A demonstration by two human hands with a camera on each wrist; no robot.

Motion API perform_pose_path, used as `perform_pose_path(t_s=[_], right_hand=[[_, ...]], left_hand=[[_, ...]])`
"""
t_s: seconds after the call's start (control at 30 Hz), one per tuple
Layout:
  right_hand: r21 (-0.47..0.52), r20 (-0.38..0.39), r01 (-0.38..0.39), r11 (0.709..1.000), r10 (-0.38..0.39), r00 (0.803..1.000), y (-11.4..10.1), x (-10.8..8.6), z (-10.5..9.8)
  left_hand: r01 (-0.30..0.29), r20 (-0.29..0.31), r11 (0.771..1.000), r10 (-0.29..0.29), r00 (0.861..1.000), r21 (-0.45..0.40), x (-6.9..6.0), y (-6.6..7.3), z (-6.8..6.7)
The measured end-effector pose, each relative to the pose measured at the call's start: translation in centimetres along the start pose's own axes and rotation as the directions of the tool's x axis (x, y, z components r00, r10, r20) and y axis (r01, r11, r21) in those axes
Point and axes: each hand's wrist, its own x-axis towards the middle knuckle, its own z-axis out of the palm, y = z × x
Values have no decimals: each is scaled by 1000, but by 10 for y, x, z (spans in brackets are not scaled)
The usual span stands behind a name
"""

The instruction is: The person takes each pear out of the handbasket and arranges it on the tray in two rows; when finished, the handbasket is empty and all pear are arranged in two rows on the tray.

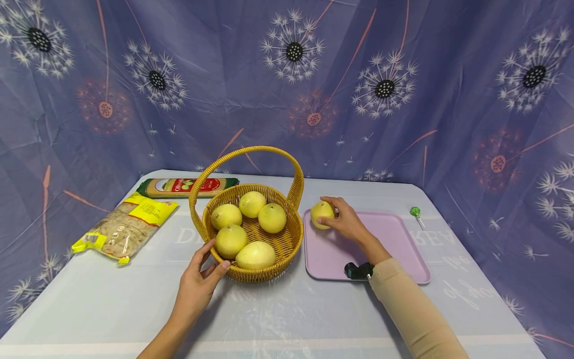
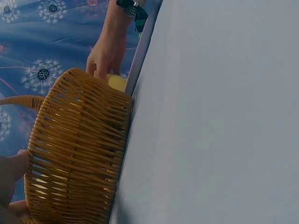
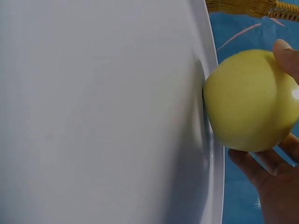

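A wicker basket (image 1: pixel 296 239) with a tall arched handle holds several yellow-green round fruits (image 1: pixel 230 241). The left hand (image 1: pixel 197 284) grips its near-left rim, thumb at the edge; the left wrist view shows that hand (image 2: pixel 11 182) against the basket wall (image 2: pixel 79 149). Over the left end of a pink tray (image 1: pixel 381 244), the right hand (image 1: pixel 347 222) holds another yellow fruit (image 1: pixel 322 215) between thumb and fingers. In the right wrist view this fruit (image 3: pixel 252 100) is at the tray's edge (image 3: pixel 216 177), with the hand (image 3: pixel 280 186) around it; whether it touches the tray, I cannot tell.
Behind the basket lies a long pasta packet (image 1: pixel 186 186). A yellow and clear bag (image 1: pixel 127 227) is on the left of the table (image 1: pixel 112 309). A green lollipop (image 1: pixel 415 212) lies right of the tray. Patterned purple cloth (image 1: pixel 242 75) hangs behind.
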Motion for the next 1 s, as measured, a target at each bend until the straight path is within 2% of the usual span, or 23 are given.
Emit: perform_pose_path(t_s=[0.27, 0.5, 0.7, 0.87, 1.0], right_hand=[[-33, -12, -14, 999, 13, 1000, 4, 0, 0], [-6, 12, 20, 1000, -20, 1000, 4, 1, 2], [-4, 28, 15, 1000, -15, 1000, 3, 1, 3], [8, 21, 19, 1000, -20, 1000, 1, 1, 1], [32, 12, 51, 998, -52, 999, -2, 0, -2]], left_hand=[[1, 3, 1000, -1, 1000, 1, 0, 0, 0], [-8, -6, 1000, 8, 1000, 6, 0, 0, -1], [-18, -8, 1000, 18, 1000, 2, 0, 0, 0], [-18, -9, 1000, 18, 1000, 2, 0, 0, 0], [-11, -8, 1000, 11, 1000, 7, 0, 0, 0]])
